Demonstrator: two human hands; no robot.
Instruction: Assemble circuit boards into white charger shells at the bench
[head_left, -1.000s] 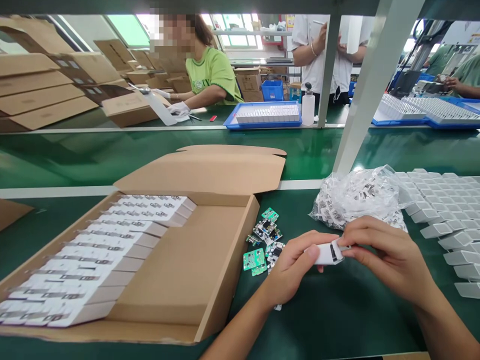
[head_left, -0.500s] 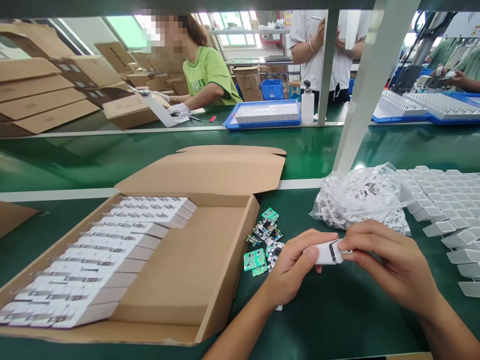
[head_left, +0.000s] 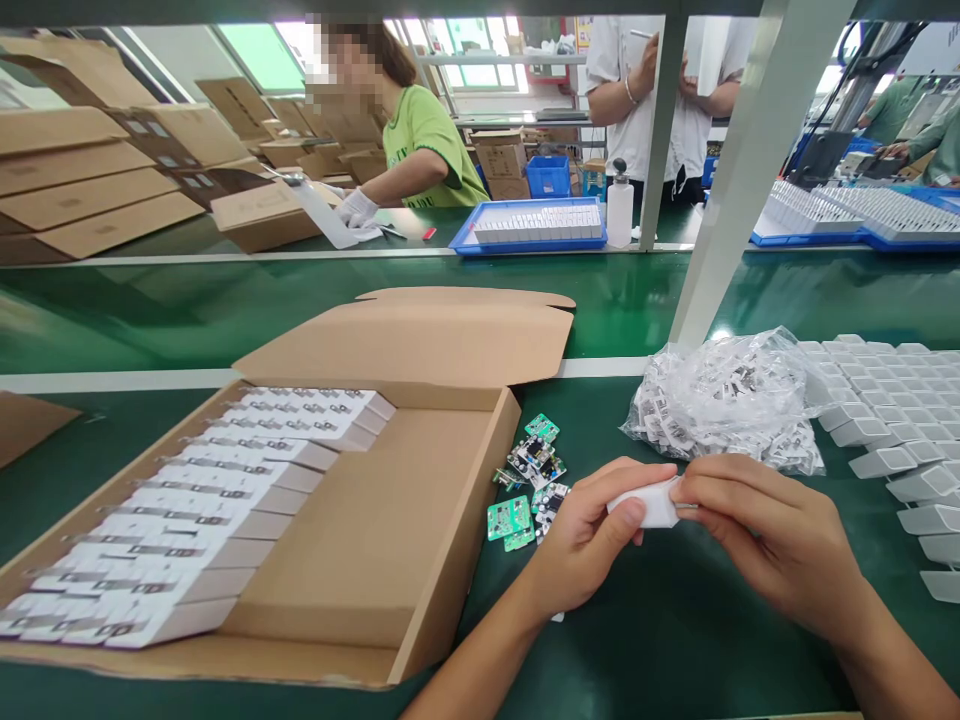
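Observation:
A white plastic charger casing (head_left: pixel 643 505) sits between my hands above the green bench, its end tucked under my right fingers. My left hand (head_left: pixel 585 535) grips it with thumb and fingers, and my right hand (head_left: pixel 772 530) pinches its far end, where a thin metal tip shows. Just left of my left hand lie several small green circuit boards (head_left: pixel 525 505). An open cardboard box (head_left: pixel 375 530) holds rows of white units with metal strips. A clear plastic bag of small printed parts (head_left: pixel 720 400) lies above my right hand.
Several white casings (head_left: pixel 892 420) are spread at the right of the bench. A pale metal post (head_left: pixel 742 190) rises behind the bag. Across the belt, a gloved co-worker (head_left: pixel 420 150) handles cardboard near a blue tray of white units (head_left: pixel 529 225) and a plastic bottle (head_left: pixel 619 210).
My right fingers have slid over the casing's end, hiding the dark slot visible earlier. The view has tilted slightly, and the co-worker across the belt has turned and leaned away.

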